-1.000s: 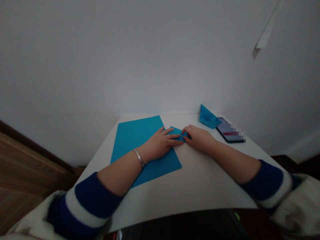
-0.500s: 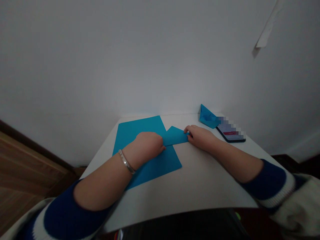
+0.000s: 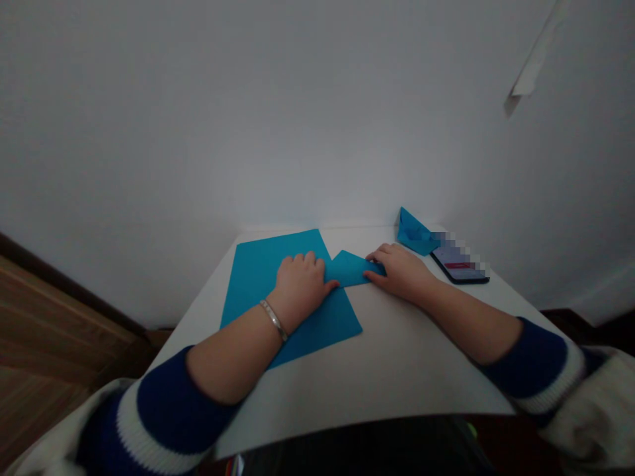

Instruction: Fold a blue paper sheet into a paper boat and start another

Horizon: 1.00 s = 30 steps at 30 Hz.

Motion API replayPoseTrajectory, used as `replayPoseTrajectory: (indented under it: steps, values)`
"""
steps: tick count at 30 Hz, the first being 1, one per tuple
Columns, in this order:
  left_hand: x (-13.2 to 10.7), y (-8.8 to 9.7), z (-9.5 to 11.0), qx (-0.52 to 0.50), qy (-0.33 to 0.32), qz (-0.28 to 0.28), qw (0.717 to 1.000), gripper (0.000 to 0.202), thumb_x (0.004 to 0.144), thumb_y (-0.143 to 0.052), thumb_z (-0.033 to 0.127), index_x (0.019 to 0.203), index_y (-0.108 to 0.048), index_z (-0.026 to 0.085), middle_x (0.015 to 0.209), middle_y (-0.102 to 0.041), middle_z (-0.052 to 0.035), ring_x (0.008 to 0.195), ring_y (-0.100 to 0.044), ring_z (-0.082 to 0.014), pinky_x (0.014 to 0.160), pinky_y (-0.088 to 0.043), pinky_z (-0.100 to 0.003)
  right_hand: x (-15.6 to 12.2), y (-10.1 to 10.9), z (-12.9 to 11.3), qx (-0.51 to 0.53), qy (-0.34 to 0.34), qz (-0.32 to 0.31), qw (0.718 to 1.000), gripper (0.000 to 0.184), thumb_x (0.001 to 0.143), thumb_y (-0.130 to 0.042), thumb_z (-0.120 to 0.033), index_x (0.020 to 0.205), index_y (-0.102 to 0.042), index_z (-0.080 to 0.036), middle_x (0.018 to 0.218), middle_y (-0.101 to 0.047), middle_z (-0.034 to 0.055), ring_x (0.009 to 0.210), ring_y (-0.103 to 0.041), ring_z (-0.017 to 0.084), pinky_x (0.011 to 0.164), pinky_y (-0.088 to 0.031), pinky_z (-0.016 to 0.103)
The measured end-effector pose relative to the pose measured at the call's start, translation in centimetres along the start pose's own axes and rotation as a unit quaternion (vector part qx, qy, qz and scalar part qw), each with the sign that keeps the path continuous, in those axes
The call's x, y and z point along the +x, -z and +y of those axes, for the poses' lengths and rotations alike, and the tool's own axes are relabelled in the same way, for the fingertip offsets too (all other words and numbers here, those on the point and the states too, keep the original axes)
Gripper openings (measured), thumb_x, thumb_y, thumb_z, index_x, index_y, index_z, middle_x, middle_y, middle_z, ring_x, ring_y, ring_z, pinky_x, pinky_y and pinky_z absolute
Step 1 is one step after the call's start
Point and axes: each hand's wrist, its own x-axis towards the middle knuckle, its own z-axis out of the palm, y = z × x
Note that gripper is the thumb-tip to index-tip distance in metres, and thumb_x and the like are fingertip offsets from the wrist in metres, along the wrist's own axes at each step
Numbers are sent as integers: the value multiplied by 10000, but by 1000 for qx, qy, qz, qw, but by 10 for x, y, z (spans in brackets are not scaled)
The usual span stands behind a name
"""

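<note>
A small folded blue paper [image 3: 343,268] with a peaked upper edge lies between my hands, partly over a larger flat blue sheet [image 3: 278,248]. My left hand [image 3: 301,284] covers its left end, thumb along the lower edge and fingers bent over the paper, holding it down. At the other end, my right hand [image 3: 399,270] pinches the tip, its thumb in front and its fingers behind. The folded paper's left end is hidden under my left hand.
A folded blue paper boat [image 3: 414,233] stands at the back right of the white table [image 3: 397,357]. Beside it lies a phone [image 3: 459,261], its screen partly pixelated. A wall [image 3: 317,132] rises behind the table, and wooden furniture [image 3: 49,370] is at the left.
My left hand has shifted slightly right and turned from a fist to fingers more forward, thumb stretched along the paper. My right thumb now lies further over the paper's right end.
</note>
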Motion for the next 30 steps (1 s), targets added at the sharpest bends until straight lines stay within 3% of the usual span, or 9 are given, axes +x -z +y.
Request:
replayPoseTrajectory:
  steps: [4, 11, 16, 18, 22, 27, 30]
  values:
    - [2, -7, -4, -3, -14, 8, 1000, 498, 847, -536, 595, 984, -607, 122, 981, -605, -151, 930, -578, -314, 777, -438, -401, 0, -1, 1, 21, 19, 6, 1000, 574, 769, -646, -523, 1211, -598, -159, 1174, -641, 129, 1055, -566, 284, 928, -425, 416]
    - [10, -22, -8, -99, 15, 17, 995, 500, 784, -636, 576, 1022, -573, 142, 1020, -605, -132, 986, -563, -305, 799, -440, -386, 2, -7, 4, 83, 13, 5, 996, 633, 726, -708, -452, 1267, -553, -164, 1211, -628, 135, 1080, -568, 283, 934, -433, 423]
    - [16, -22, -11, -208, 48, 37, 976, 384, 756, -708, 412, 996, -514, 184, 938, -629, -59, 869, -597, -244, 734, -457, -340, 4, -7, 5, 90, 9, 56, 994, 779, 679, -749, -365, 1359, -440, -144, 1321, -552, 153, 1162, -526, 300, 974, -398, 417]
    - [16, -20, -11, -222, 19, 57, 973, 278, 787, -676, 327, 967, -514, 191, 920, -621, -47, 852, -594, -227, 729, -459, -330, 4, -3, 3, 76, -5, 79, 994, 710, 702, -726, -300, 1334, -455, -122, 1279, -578, 157, 1133, -538, 296, 952, -402, 402]
    - [12, -17, -10, -242, -50, 73, 966, 78, 843, -576, 207, 919, -561, 196, 977, -596, -52, 898, -580, -202, 762, -472, -307, 2, 9, 0, 41, -34, 94, 994, 359, 761, -623, -167, 1119, -590, -148, 1008, -684, 94, 946, -596, 248, 838, -407, 356]
    - [10, -17, -10, -225, -61, 37, 972, 147, 863, -553, 235, 990, -618, 196, 931, -638, -52, 896, -589, -208, 801, -481, -328, -2, 12, 8, -16, -10, 75, 997, 115, 796, -574, -174, 858, -662, -214, 900, -700, 42, 904, -578, 235, 797, -359, 351]
    - [9, -16, -11, -203, -53, 19, 978, 178, 872, -546, 250, 1007, -647, 195, 940, -652, -63, 895, -601, -214, 805, -486, -331, -2, 8, 13, -16, -18, 83, 996, 134, 799, -577, -192, 899, -662, -218, 926, -698, 46, 917, -576, 242, 800, -365, 353]
